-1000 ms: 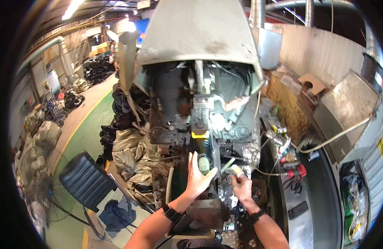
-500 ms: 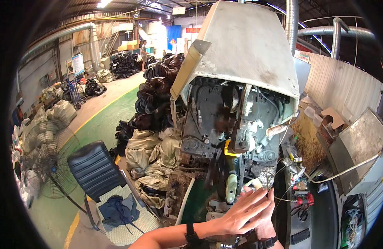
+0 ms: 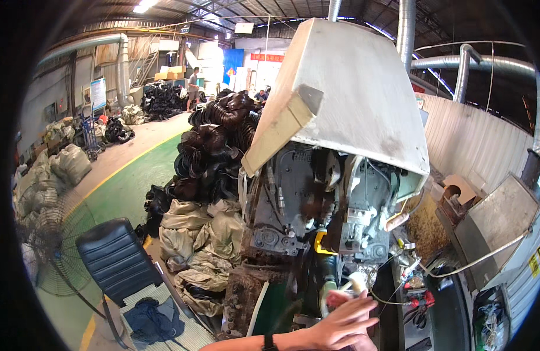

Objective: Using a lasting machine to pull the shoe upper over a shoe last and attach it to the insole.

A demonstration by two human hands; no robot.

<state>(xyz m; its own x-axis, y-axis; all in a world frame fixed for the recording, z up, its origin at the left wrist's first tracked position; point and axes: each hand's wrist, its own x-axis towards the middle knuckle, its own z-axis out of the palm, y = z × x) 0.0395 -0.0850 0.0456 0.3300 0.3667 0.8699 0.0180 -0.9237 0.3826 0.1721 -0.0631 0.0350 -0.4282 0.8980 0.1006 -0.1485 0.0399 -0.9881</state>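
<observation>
My left hand [image 3: 341, 325] reaches in from the lower edge, a black band around its wrist. Its fingers are stretched out and overlap my right hand [image 3: 363, 343], most of which is hidden behind it. Nothing shows in the left hand; the right hand's fingers are hidden. Just beyond my fingertips is a cream, curved knob-like part [image 3: 358, 282]. Beside it, a dark long piece [image 3: 325, 266] with a pale end stands below a yellow bracket [image 3: 322, 243] on a large machine [image 3: 363, 88] with a grey-white hood.
A black chair [image 3: 118, 257] with dark blue cloth [image 3: 153, 320] on its seat stands left, near a wire fan [image 3: 53, 245]. Bundles of dark coiled material [image 3: 214, 140] and beige sacks [image 3: 194, 234] lie beside the machine. A metal box [image 3: 492, 228] stands right. Another person [image 3: 193, 88] stands far back.
The view has shifted, so the machine sits lower and the room behind shows more. My hands appear lower, still together, and my right hand is more hidden than before.
</observation>
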